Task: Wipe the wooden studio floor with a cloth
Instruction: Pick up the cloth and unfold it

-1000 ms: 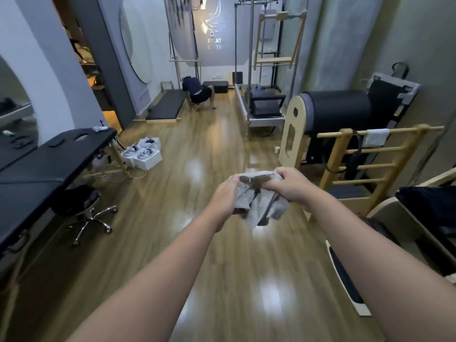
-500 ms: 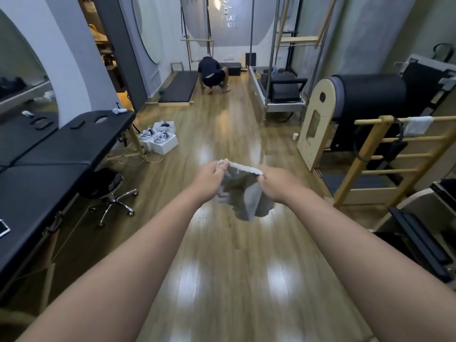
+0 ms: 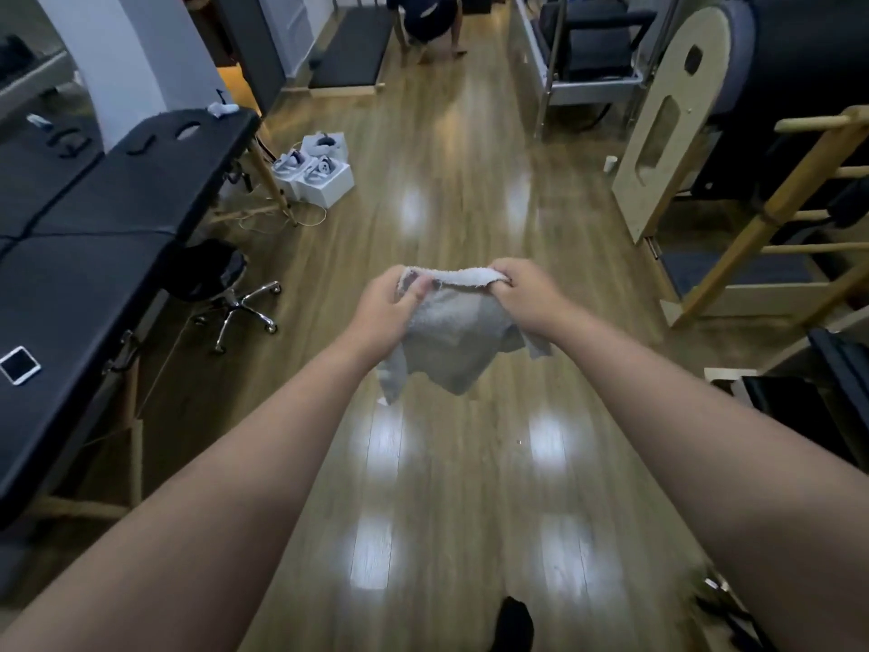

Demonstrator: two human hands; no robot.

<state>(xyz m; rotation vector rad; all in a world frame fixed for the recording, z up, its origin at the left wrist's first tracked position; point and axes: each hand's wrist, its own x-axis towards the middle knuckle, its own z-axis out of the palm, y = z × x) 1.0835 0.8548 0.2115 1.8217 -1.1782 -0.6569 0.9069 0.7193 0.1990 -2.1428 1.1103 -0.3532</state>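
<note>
A grey terry cloth (image 3: 454,336) hangs in the air in front of me, stretched along its top edge between both hands. My left hand (image 3: 383,312) pinches the cloth's left top corner. My right hand (image 3: 526,298) grips the right top corner. The rest of the cloth droops below them, well above the glossy wooden floor (image 3: 451,487), which runs down the middle of the room with bright light reflections on it.
A black padded table (image 3: 94,256) with a phone (image 3: 18,365) lines the left, a wheeled stool (image 3: 221,284) beside it. White boxes (image 3: 315,169) sit on the floor. Wooden ladder barrel equipment (image 3: 733,181) fills the right. A person (image 3: 428,21) crouches far ahead. A dark foot (image 3: 515,623) shows below.
The view has tilted downward and come closer to the floor. My hands have spread the cloth wider along its top edge and lowered it.
</note>
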